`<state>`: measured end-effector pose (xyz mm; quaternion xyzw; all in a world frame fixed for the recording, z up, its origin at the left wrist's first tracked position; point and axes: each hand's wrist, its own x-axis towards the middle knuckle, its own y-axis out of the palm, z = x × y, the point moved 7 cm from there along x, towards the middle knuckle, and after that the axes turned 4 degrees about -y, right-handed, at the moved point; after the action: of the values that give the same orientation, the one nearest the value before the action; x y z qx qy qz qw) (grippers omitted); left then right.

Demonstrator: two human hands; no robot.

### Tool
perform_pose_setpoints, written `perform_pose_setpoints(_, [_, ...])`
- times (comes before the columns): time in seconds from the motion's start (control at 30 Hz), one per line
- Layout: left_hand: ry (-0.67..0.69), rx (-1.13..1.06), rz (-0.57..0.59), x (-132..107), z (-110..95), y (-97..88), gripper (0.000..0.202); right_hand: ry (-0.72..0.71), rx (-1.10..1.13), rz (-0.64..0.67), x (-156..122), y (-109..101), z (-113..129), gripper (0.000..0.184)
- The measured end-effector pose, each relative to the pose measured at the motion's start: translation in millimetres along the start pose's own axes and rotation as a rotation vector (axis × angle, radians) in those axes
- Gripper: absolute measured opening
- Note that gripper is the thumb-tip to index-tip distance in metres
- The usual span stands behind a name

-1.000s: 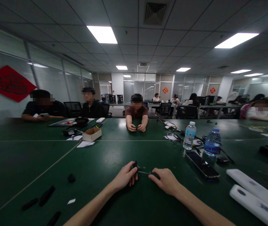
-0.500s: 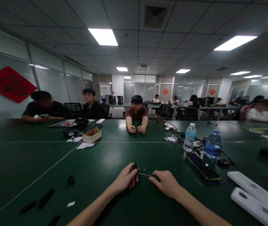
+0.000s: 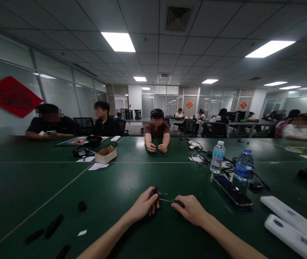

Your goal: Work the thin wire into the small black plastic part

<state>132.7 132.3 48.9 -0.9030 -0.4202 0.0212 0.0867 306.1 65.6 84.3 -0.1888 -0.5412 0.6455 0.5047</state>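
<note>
My right hand [image 3: 189, 208] is closed round the dark handle of a screwdriver [image 3: 166, 200], whose thin metal shaft points left. The shaft's tip meets a small black part [image 3: 155, 190] pinched in my left hand [image 3: 145, 204]; my fingers hide much of that part, so its kind is unclear. Both hands are just above the green tabletop [image 3: 126, 230]. To the left lie a small black block [image 3: 82, 205], several long black pieces [image 3: 53, 226] and a small white scrap [image 3: 82, 233].
Right of my hands are a phone [image 3: 233, 192], two water bottles [image 3: 217, 157], tangled cables [image 3: 200, 154] and two white cases [image 3: 291, 230]. Ahead on the left stands an open cardboard box [image 3: 105, 155] by papers. A person [image 3: 157, 131] sits opposite, both hands on the table.
My hands and the screwdriver stay almost in place, with only a tiny shift. A seated person at the left back has turned their head aside.
</note>
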Motion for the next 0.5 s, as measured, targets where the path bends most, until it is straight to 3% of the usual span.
perform_pose_setpoints(0.5, [0.025, 0.024, -0.011, 1.9, 1.9, -0.3, 0.039, 0.018, -0.061, -0.026, -0.4, -1.3, 1.0, 0.04])
